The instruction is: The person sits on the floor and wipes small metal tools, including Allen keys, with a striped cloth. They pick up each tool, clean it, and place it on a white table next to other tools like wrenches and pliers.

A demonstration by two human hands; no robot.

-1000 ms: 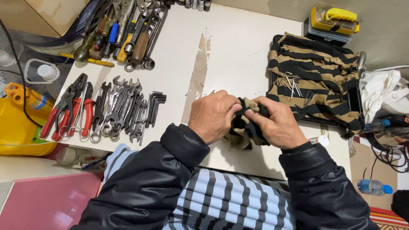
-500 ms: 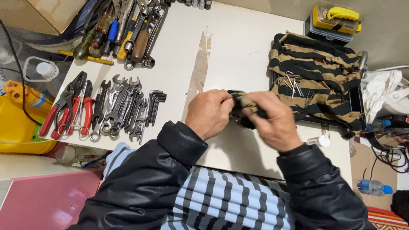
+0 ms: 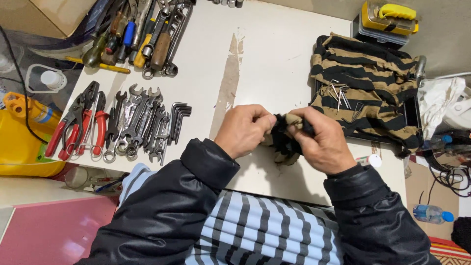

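Note:
My left hand (image 3: pixel 244 128) and my right hand (image 3: pixel 321 139) meet over the near middle of the white table (image 3: pixel 274 54). Both grip a small bunched piece of black and tan striped cloth (image 3: pixel 286 143), which hangs a little below my fingers. Whatever may be wrapped inside the cloth is hidden. A larger cloth of the same stripes (image 3: pixel 365 88) lies spread to the right, with several thin metal keys (image 3: pixel 339 93) on it.
Rows of wrenches (image 3: pixel 137 125), red-handled pliers (image 3: pixel 81 127) and hex keys (image 3: pixel 177 120) lie at the left. Screwdrivers and bigger tools (image 3: pixel 142 34) sit at the far left corner. A yellow case (image 3: pixel 390 17) stands at the back right, a yellow container (image 3: pixel 19 142) left of the table.
My hands have kept working the bunched cloth, turning it between the fingers and shifting it slightly. Everything else on the table stays where it was.

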